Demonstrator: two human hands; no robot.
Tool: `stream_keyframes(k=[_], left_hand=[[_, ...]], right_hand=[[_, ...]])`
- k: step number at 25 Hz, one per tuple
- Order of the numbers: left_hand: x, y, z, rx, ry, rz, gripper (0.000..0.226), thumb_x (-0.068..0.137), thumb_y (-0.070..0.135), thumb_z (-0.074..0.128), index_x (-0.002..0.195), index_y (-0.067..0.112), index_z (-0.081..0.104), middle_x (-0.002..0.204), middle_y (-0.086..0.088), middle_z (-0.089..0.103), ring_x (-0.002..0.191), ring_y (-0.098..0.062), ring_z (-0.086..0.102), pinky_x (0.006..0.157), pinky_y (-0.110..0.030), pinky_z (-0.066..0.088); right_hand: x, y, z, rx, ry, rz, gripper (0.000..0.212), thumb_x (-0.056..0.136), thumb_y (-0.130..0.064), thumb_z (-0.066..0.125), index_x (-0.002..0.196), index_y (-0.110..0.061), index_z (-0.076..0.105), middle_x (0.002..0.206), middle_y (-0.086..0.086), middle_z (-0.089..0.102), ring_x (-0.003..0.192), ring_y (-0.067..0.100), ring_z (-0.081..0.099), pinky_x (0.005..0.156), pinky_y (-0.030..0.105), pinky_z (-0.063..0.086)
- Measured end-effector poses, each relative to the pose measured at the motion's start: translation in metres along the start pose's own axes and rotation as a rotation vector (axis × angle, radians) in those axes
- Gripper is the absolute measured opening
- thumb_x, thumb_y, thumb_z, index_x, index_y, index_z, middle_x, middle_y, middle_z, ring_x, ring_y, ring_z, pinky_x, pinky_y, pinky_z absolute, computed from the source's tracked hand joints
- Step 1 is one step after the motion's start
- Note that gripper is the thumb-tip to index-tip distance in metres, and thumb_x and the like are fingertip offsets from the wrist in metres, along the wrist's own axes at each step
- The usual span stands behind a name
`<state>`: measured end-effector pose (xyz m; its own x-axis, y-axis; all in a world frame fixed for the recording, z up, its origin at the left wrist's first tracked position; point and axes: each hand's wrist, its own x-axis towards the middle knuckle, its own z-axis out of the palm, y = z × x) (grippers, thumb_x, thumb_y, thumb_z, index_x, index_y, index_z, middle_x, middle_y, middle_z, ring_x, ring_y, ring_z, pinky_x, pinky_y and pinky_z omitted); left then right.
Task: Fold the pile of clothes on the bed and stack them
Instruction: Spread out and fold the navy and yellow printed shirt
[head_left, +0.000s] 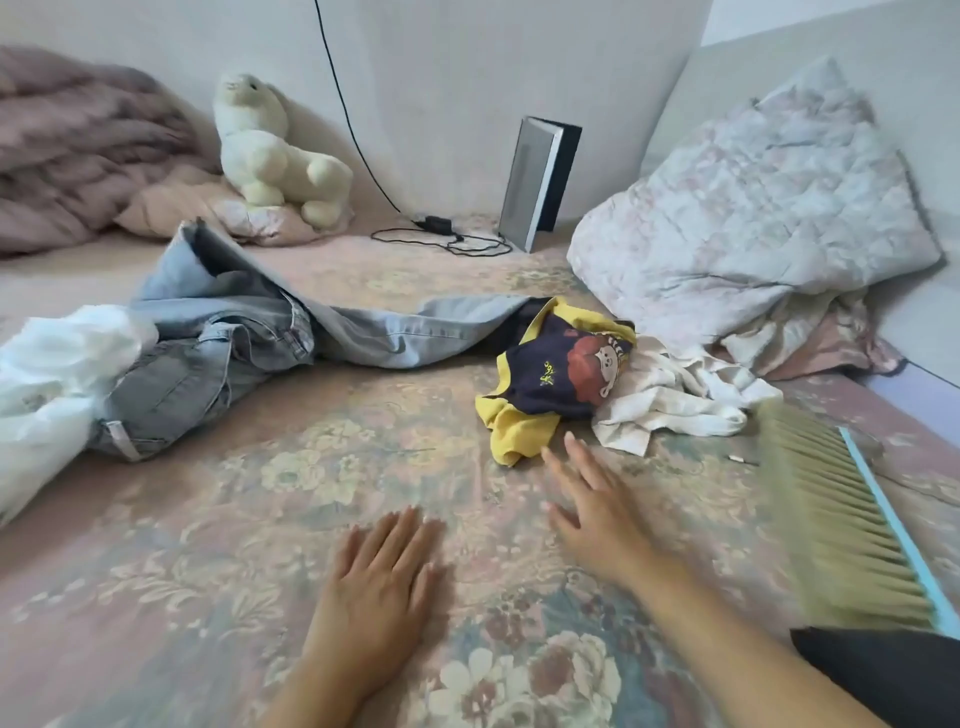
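Just above your right hand (587, 499), toward the centre right of the frame, the navy-and-yellow shirt (558, 371) is lying crumpled on the bed (218, 519) — its yellow hem is sitting nearest those spread, empty fingers, which are holding nothing. Your left hand (382, 566) is pressing flat on the sheet, fingers straight, lower and farther off. Across the middle left the jeans (244, 332) are stretching left to right — well apart from both hands, so the right looks better placed to begin.

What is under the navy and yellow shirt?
The shirt overlaps the jeans leg end at left, white cloth at right; the floral sheet shows around it. Anything directly beneath is hidden.
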<state>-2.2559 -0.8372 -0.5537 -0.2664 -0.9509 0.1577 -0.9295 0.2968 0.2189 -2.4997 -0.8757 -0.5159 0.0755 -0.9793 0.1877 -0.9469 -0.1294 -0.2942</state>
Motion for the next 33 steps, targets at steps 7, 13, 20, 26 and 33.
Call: stream_keyframes(k=[7, 13, 20, 26, 33], left_hand=[[0.020, -0.001, 0.031, 0.153, 0.344, 0.083, 0.051, 0.090, 0.040, 0.033, 0.116, 0.017, 0.069, 0.121, -0.010, 0.066, 0.110, -0.030, 0.064, 0.093, -0.051, 0.029], [0.018, -0.003, 0.036, 0.135, 0.342, 0.059, 0.059, 0.098, 0.043, 0.020, 0.114, 0.014, 0.069, 0.119, -0.012, 0.066, 0.111, -0.033, 0.063, 0.095, -0.055, 0.029], [-0.009, -0.008, 0.021, -0.044, 0.348, 0.049, 0.047, 0.091, 0.032, 0.033, 0.110, 0.011, 0.070, 0.115, -0.007, 0.069, 0.109, -0.025, 0.065, 0.094, -0.048, 0.049], [-0.097, 0.015, 0.001, -0.139, 0.356, 0.055, 0.043, 0.089, 0.024, 0.037, 0.117, 0.003, 0.061, 0.117, -0.018, 0.065, 0.105, -0.031, 0.063, 0.091, -0.042, 0.049], [-0.152, 0.013, -0.036, 0.079, 0.355, 0.436, 0.058, 0.085, 0.052, 0.045, 0.133, 0.018, 0.044, 0.135, -0.012, 0.055, 0.122, -0.025, 0.048, 0.101, -0.038, 0.038]], right_hand=[[0.076, -0.006, 0.061, -0.111, 0.068, -0.019, 0.047, 0.096, -0.052, 0.038, 0.142, -0.047, 0.032, 0.161, -0.004, 0.003, 0.147, 0.015, 0.001, 0.117, 0.046, 0.009], [0.072, -0.001, 0.073, 0.034, 0.534, -0.245, 0.019, 0.076, -0.020, 0.063, 0.088, -0.014, 0.075, 0.101, 0.000, 0.073, 0.111, 0.016, 0.060, 0.101, 0.036, 0.029], [0.010, -0.011, 0.050, 0.275, 0.292, 0.039, 0.005, 0.080, -0.002, 0.065, 0.082, -0.005, 0.069, 0.084, 0.009, 0.071, 0.076, 0.029, 0.062, 0.064, 0.033, 0.045], [-0.121, -0.053, 0.022, 0.296, 0.206, -0.099, 0.003, 0.074, -0.012, 0.070, 0.073, -0.013, 0.067, 0.075, -0.001, 0.067, 0.068, 0.017, 0.059, 0.058, 0.022, 0.039], [-0.248, -0.033, -0.044, 0.341, -0.111, -0.160, 0.010, 0.080, -0.033, 0.058, 0.089, -0.030, 0.056, 0.078, -0.010, 0.059, 0.073, 0.007, 0.054, 0.064, 0.026, 0.042]])
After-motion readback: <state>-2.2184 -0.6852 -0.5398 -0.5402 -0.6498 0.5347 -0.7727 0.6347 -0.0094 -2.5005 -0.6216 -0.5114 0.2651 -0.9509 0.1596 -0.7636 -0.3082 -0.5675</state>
